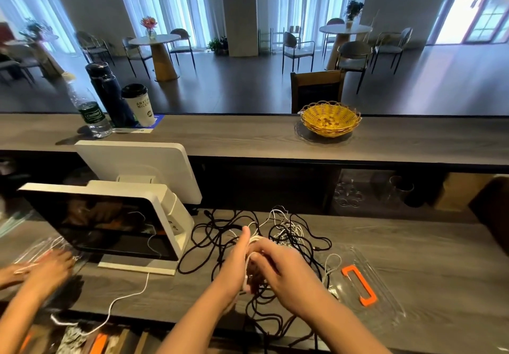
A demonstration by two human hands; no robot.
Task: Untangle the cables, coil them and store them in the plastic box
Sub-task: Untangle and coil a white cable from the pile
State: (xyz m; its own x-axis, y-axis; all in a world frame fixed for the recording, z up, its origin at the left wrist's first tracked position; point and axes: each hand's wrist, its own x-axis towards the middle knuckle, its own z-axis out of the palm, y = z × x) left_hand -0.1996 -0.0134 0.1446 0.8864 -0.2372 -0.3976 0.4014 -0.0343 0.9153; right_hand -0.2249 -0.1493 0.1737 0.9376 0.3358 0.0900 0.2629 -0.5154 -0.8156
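Both hands are being held together over the near edge of the counter (413, 257), at its middle. A white cable (254, 240) is being wound in loops round the left hand (237, 260), whose fingers are pointing up and away with the thumb raised. The same white cable is being pinched by the curled fingers of the right hand (278, 268), just beside the left palm.

A tangle of black cables (220, 232) mixed with thin white ones is being spread out under and behind both hands, some strands hanging over the near edge. A clear plastic lid with an orange handle (360, 285) is lying flat toward the right of the near edge, just beside the tangle. A second person's hand (52, 268), blurred, is being held over a clear plastic box (35, 246) at the left end of the counter.

A white screen on a stand (110, 224) is being kept left of the tangle. On the upper shelf behind, a yellow basket (330, 118), a paper cup (139, 104) and two bottles (110, 92) are standing.
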